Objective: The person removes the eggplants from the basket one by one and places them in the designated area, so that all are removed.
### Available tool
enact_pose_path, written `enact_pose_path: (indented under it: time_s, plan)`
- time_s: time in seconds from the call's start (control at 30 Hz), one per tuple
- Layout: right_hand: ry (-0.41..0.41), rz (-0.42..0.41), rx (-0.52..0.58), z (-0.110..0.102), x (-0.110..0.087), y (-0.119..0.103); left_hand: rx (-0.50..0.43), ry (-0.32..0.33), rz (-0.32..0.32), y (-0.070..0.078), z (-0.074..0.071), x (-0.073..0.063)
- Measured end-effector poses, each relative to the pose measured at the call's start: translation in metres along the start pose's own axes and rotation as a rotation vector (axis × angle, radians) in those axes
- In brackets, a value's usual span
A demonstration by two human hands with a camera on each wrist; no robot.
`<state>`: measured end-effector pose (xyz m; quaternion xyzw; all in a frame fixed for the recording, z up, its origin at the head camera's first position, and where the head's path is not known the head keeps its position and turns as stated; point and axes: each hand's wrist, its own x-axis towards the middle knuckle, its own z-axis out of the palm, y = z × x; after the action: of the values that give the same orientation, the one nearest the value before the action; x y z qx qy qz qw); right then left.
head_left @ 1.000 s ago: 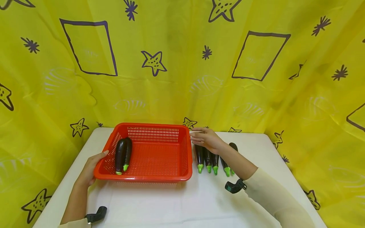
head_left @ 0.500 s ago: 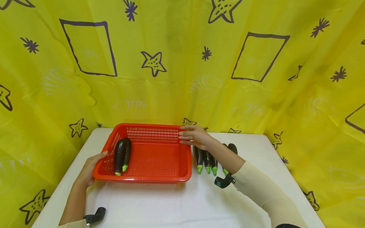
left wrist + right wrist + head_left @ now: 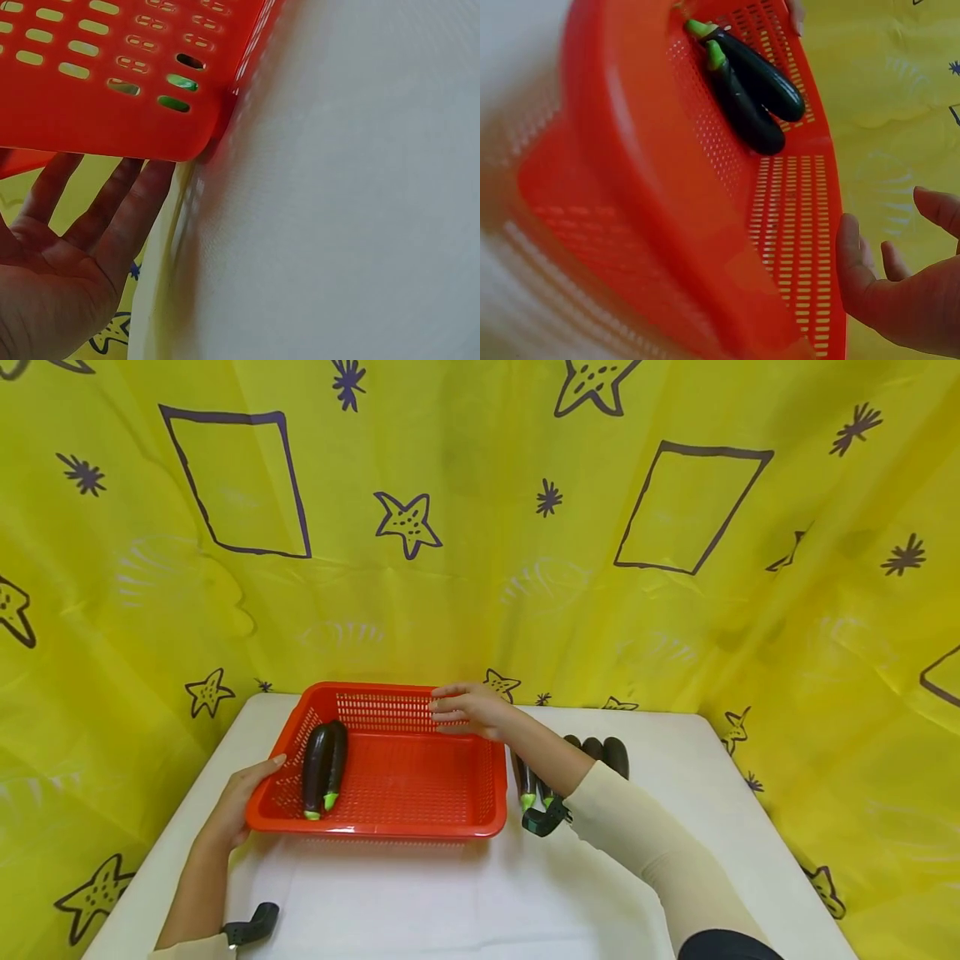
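A red plastic basket with slotted walls stands on the white table, and two dark eggplants with green stems lie side by side at its left end. My left hand holds the basket's left rim, thumb on top and fingers under the edge. Over the back right part of the basket is my right hand, its fingers spread and nothing in them. The right wrist view shows that hand close to the basket's far rim, with the eggplants further off.
To the right of the basket lie several more eggplants, partly hidden under my right forearm. A yellow curtain with drawn starfish hangs behind and beside the white table.
My right hand has moved left, from above the eggplants beside the basket to over its back right part. The left hand and the basket have stayed in place.
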<state>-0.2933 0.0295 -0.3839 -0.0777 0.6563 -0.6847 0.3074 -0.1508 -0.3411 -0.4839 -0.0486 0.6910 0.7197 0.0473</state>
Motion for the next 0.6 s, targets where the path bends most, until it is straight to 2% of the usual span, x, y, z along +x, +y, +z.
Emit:
enact_pose_path:
  time_s: [0.33, 0.6]
  plan:
    - [-0.031, 0.020, -0.036, 0.017, 0.019, -0.012, -0.002, -0.011, -0.001, -0.001, 0.000, 0.002]
    - [-0.088, 0.017, -0.087, 0.027, 0.034, -0.011, 0.001, -0.007, -0.007, 0.000, 0.000, 0.002]
